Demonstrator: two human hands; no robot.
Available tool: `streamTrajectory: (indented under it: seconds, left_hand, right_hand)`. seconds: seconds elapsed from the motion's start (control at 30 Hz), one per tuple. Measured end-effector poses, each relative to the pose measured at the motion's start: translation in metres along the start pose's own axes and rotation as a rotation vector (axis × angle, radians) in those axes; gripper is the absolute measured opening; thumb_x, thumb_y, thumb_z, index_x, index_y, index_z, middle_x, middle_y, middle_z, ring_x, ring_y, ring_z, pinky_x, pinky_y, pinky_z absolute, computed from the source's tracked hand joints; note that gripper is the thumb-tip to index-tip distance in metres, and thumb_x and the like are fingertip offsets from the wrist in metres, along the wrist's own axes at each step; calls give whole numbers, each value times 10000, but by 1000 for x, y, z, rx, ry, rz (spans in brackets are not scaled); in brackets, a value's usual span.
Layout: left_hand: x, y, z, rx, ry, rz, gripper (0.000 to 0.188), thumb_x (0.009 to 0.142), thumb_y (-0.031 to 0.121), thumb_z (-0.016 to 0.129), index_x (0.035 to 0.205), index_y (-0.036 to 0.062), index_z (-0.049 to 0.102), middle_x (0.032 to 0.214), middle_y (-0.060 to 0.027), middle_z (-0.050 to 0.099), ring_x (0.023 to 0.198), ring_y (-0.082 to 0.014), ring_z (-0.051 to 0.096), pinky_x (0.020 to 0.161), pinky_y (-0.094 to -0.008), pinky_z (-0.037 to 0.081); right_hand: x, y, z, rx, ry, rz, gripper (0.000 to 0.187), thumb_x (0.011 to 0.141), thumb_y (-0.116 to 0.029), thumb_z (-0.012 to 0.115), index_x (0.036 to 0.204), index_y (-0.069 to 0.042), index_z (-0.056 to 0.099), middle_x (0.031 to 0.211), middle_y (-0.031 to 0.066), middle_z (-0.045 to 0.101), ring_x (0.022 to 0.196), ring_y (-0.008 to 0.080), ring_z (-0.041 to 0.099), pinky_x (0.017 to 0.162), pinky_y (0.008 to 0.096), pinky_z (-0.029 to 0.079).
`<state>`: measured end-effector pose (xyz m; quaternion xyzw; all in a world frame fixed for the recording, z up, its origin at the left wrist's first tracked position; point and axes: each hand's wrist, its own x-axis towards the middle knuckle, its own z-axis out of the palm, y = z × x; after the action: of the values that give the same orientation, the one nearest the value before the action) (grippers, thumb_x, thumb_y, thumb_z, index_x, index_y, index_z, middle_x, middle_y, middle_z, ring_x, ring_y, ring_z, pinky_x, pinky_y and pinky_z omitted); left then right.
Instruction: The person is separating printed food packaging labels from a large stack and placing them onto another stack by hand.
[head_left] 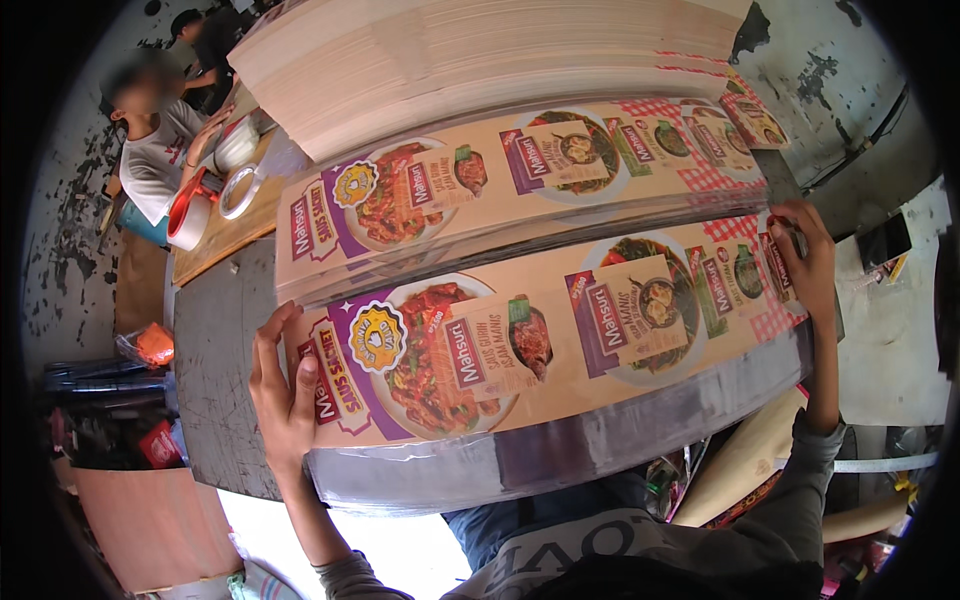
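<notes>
A thick stack of long printed sheets, showing food dishes and sauce packets, lies right in front of me near the table's edge. My left hand grips its left end, the thumb over the top corner and the fingers along the side. At the far right end my right hand is bent round the corner of the same stack. Directly behind it lies a second stack of matching sheets, close alongside. The undersides of both hands' fingers are partly hidden.
A tall pile of pale sheets rises at the back. On a wooden table at the left are a red tape dispenser and a white tape roll. Two people are beyond. The grey tabletop shows at left.
</notes>
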<state>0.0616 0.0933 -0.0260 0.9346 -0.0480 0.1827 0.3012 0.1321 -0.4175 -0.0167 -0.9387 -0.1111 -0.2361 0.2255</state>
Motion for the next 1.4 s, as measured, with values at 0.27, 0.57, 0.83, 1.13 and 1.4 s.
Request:
streamTrajectory:
  seconds: [0.27,0.57,0.83,1.13,1.4]
  left_hand:
    - [0,-1,-1,14,22,1,443,877,340,449,1105,-37,488,1062,-198,570,993,-325,547,872,-412,399]
    - [1,1,0,43,57,49,334,864,259,486,1017,-37,516,958,-176,574,896,-294,559,809,-377,415]
    - [0,1,3,112,83,51,190,768,90,581,936,0,568,867,-131,557,814,-282,549,769,-359,406]
    - [-4,-1,4,162,116,-16,94,726,62,628,814,30,612,748,-70,557,707,-207,511,716,-313,363]
    - [-7,1,-1,172,146,1,44,762,61,605,792,33,620,755,-82,583,706,-204,550,719,-318,377]
  right_hand:
    - [-2,3,1,19,1,4,111,817,-47,560,906,16,544,915,105,548,791,189,571,723,290,440]
    - [-3,8,-1,-33,3,-22,94,815,-66,560,864,11,536,857,109,527,768,218,535,721,287,420]
    - [-5,7,0,-43,36,-2,71,809,-50,557,806,14,529,802,106,525,732,232,538,705,293,422]
    - [-7,12,-1,-76,53,-28,131,781,-76,595,794,21,508,762,116,500,690,259,507,661,309,406]
    - [-6,14,-3,-95,15,-75,148,776,-92,591,779,23,497,746,118,485,735,270,481,681,324,391]
